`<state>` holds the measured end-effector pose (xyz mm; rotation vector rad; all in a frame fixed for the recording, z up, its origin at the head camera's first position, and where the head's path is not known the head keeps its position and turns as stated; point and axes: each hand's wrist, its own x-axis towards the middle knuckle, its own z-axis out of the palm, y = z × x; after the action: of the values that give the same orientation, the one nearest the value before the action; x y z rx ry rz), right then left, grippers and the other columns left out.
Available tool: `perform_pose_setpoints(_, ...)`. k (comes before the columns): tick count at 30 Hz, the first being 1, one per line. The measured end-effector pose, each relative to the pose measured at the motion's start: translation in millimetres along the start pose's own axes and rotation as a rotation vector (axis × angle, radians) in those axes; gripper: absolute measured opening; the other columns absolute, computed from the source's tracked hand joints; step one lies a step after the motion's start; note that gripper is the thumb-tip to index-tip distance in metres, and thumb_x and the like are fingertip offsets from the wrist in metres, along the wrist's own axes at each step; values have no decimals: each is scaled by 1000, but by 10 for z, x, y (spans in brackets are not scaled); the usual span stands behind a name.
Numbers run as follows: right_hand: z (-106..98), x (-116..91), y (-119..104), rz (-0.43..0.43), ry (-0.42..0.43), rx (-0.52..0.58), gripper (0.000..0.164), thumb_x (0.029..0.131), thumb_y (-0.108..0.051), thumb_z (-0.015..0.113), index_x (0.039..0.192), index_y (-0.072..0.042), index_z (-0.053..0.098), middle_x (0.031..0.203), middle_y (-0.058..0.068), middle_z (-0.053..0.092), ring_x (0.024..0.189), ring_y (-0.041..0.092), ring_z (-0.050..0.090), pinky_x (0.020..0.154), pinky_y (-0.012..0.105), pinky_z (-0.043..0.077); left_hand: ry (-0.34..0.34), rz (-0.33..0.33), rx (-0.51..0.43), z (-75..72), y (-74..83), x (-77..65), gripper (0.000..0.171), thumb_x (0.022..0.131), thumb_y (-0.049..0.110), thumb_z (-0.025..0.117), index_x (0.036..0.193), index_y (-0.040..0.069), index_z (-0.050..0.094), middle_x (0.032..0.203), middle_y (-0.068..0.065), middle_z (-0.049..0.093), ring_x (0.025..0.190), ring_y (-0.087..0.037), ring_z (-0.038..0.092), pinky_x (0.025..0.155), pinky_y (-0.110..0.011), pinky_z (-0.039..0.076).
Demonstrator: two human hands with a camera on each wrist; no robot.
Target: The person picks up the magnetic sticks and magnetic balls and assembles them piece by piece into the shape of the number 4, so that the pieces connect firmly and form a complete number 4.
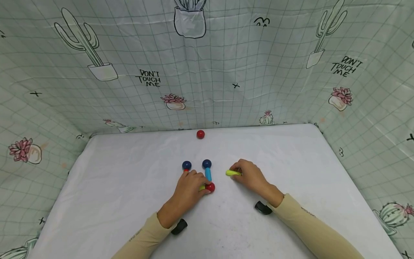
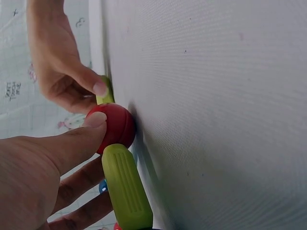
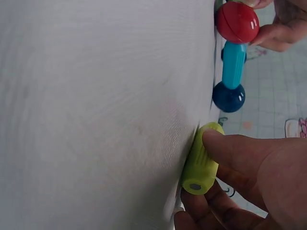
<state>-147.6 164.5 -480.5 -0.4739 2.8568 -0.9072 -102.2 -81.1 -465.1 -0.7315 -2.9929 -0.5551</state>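
My left hand (image 1: 191, 187) pinches a red ball (image 1: 210, 187) between thumb and fingers. From that ball, a light blue rod (image 1: 208, 174) leads away to a dark blue ball (image 1: 206, 164), and a yellow-green rod (image 2: 127, 187) runs leftward, partly under the hand. Beyond the left fingers sits another dark blue ball (image 1: 186, 165) with a bit of red rod at it, the rest hidden by the hand. My right hand (image 1: 250, 176) holds a loose yellow-green rod (image 3: 200, 160) by thumb and fingers, close over the white table and right of the joined pieces. A grey disc shows in its end.
A loose red ball (image 1: 200, 134) lies by the far edge of the white table (image 1: 129, 162). Patterned cloth (image 1: 207, 72) hangs behind and along both sides. Black wrist-worn pieces show under each sleeve.
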Motion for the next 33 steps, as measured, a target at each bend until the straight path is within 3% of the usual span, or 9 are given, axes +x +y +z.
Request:
perform_pose_setpoints(5, -17, -11, -15, 13, -22, 56, 18, 91, -3, 82, 108, 0, 77, 96, 6, 73, 85, 18, 66, 78, 39, 56, -6, -3, 9, 3, -2, 4, 25, 85, 27, 91, 106, 15, 85, 96, 2, 76, 89, -17, 61, 81, -35, 48)
perform_pose_setpoints(17, -73, -81, -3, 56, -194, 393, 19, 95, -5, 75, 112, 4, 74, 96, 8, 72, 83, 15, 63, 70, 27, 53, -30, -13, 20, -7, -9, 13, 25, 86, 30, 90, 105, 16, 84, 98, 4, 76, 90, -16, 60, 83, -36, 48)
perform_pose_setpoints(33, 49, -290, -128, 153, -332, 663, 27, 96, -3, 73, 118, 10, 68, 98, 9, 69, 81, 15, 71, 75, 32, 63, -31, -9, -1, -17, -17, 19, 25, 85, 27, 91, 106, 15, 85, 96, 3, 76, 89, -16, 60, 81, -35, 48)
